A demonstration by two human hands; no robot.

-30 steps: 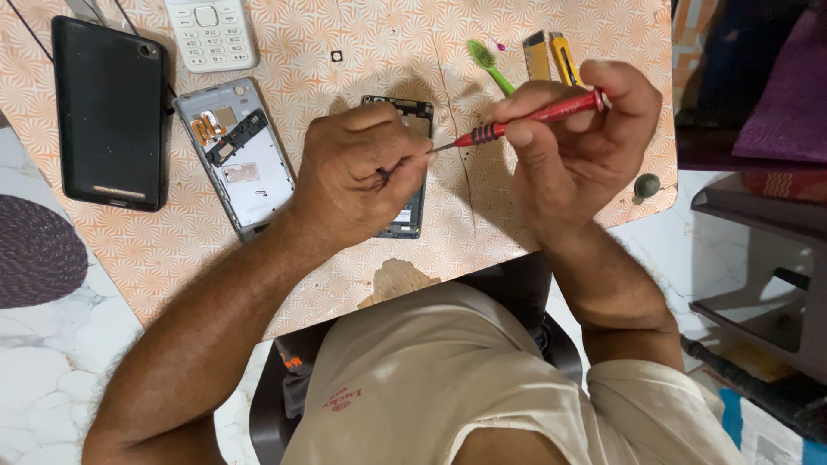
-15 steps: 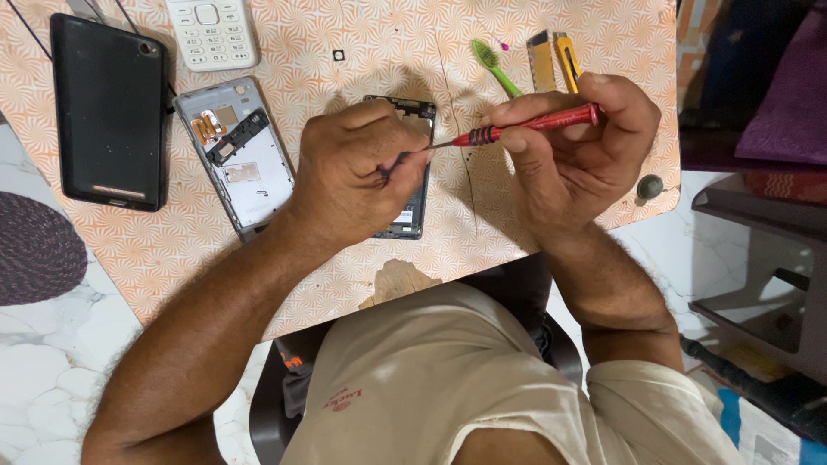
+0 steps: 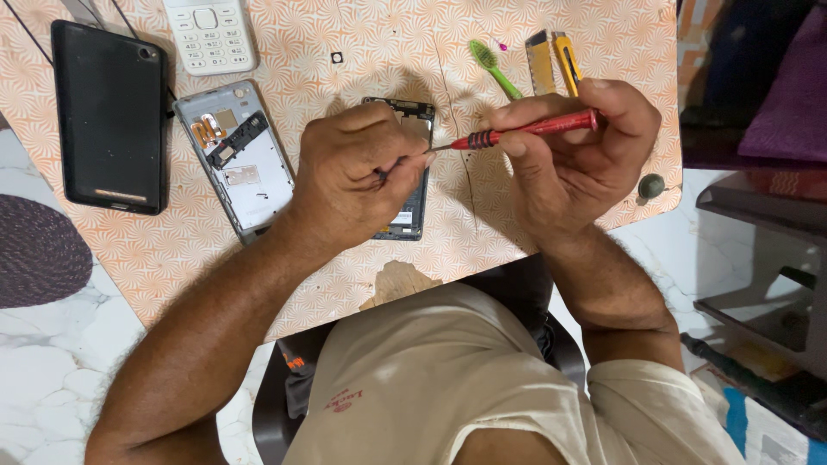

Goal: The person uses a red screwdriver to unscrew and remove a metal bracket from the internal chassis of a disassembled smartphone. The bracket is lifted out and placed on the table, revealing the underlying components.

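Observation:
My right hand (image 3: 575, 153) grips a red-handled screwdriver (image 3: 532, 129), held nearly level with its tip pointing left. My left hand (image 3: 357, 172) is closed, its fingertips pinched at the screwdriver's tip; whatever they pinch is too small to make out. Under the left hand lies an opened phone body (image 3: 412, 185), mostly hidden by the fingers. Both hands hover over a table with an orange patterned cloth (image 3: 362, 34).
A grey phone back cover (image 3: 237, 155) lies left of the hands, with a black phone (image 3: 110, 116) further left. A white keypad phone (image 3: 211, 34), a green toothbrush (image 3: 493, 65), a yellow utility knife (image 3: 566, 62) and a tiny square part (image 3: 337, 58) sit along the far side.
The screwdriver has tilted from angled up to nearly level. Both hands have stayed over the opened phone body.

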